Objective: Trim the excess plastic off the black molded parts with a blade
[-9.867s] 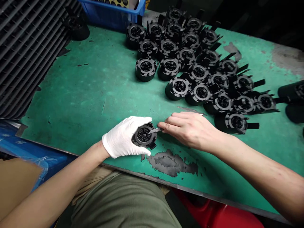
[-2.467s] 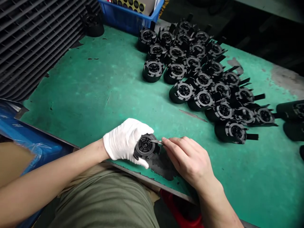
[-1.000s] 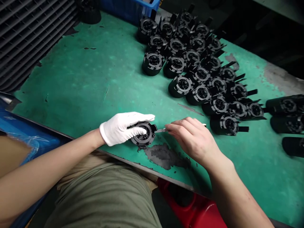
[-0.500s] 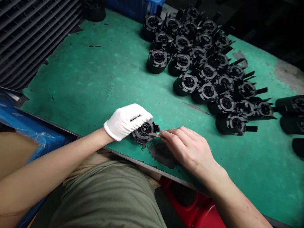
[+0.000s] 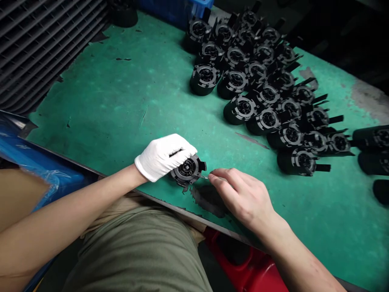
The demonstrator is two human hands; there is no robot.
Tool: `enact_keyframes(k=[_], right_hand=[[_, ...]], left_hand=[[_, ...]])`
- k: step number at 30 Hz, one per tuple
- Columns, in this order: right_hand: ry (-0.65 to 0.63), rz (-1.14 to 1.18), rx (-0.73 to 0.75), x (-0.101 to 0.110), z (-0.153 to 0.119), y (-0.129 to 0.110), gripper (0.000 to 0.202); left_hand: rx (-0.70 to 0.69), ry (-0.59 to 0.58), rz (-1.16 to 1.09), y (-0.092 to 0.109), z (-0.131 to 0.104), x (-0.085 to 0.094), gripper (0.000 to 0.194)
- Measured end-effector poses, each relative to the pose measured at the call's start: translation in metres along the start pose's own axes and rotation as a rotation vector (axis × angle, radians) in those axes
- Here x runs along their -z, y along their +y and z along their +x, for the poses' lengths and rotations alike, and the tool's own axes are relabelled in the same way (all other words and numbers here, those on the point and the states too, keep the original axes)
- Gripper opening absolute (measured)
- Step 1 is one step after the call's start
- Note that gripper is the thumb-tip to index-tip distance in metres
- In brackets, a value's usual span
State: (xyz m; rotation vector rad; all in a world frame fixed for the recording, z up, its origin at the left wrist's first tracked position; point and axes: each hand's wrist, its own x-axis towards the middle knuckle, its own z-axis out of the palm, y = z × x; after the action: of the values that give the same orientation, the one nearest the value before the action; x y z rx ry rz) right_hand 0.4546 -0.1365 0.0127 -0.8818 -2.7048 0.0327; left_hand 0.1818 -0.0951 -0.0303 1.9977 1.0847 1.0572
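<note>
Worktable (image 5: 100,101), flat and green, its skin worn through in ragged dark and grey patches, spreads before you. At its far left lies a black panel of ribbed slats (image 5: 45,48). Across the far right crowd black plastic cylinders (image 5: 269,117), packed close, their tops ringed and notched, many with flat protruding tabs. Beyond them a smooth-walled blue plastic bin (image 5: 176,12) shows in part. Your bare right hand (image 5: 241,198) pinches a slim, shiny metal tool, finger and thumb closed on it. Your left hand (image 5: 165,156), in a soft white fabric glove, grips a round black plastic part (image 5: 187,167) by its upper left; that part, ribbed in concentric rings with a toothed rim, sits near your table edge. Smallest, the slim, shiny metal tool (image 5: 204,176) points at the rim's right side; whether it touches, you cannot tell.
</note>
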Motion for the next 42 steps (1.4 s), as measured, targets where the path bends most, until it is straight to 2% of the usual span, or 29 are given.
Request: enact_keyframes(k=[7, 18, 29, 32, 36, 39, 42], right_hand=[[0.028, 0.016, 0.0, -0.003, 0.001, -0.002, 0.017], [-0.009, 0.018, 0.009, -0.001, 0.002, -0.001, 0.019], [-0.003, -0.056, 0.007, -0.003, 0.007, 0.002, 0.017], [0.017, -0.012, 0.022, -0.006, 0.005, 0.005, 0.019], [0.083, 0.158, -0.025, -0.012, -0.004, 0.007, 0.028], [0.137, 0.24, -0.141, -0.013, -0.009, 0.008, 0.031], [0.137, 0.215, -0.296, -0.01, -0.012, 0.01, 0.028]], left_hand=[[0.009, 0.005, 0.001, -0.001, 0.0, -0.001, 0.016], [-0.002, -0.007, 0.056, 0.0, -0.001, 0.001, 0.018], [-0.009, -0.007, 0.068, -0.001, -0.001, 0.0, 0.019], [-0.017, 0.001, 0.062, -0.001, -0.001, 0.0, 0.018], [-0.029, 0.018, 0.01, -0.002, 0.002, 0.001, 0.019], [0.01, 0.048, -0.012, -0.002, -0.001, 0.003, 0.035], [0.095, 0.038, -0.019, 0.003, -0.012, 0.006, 0.074]])
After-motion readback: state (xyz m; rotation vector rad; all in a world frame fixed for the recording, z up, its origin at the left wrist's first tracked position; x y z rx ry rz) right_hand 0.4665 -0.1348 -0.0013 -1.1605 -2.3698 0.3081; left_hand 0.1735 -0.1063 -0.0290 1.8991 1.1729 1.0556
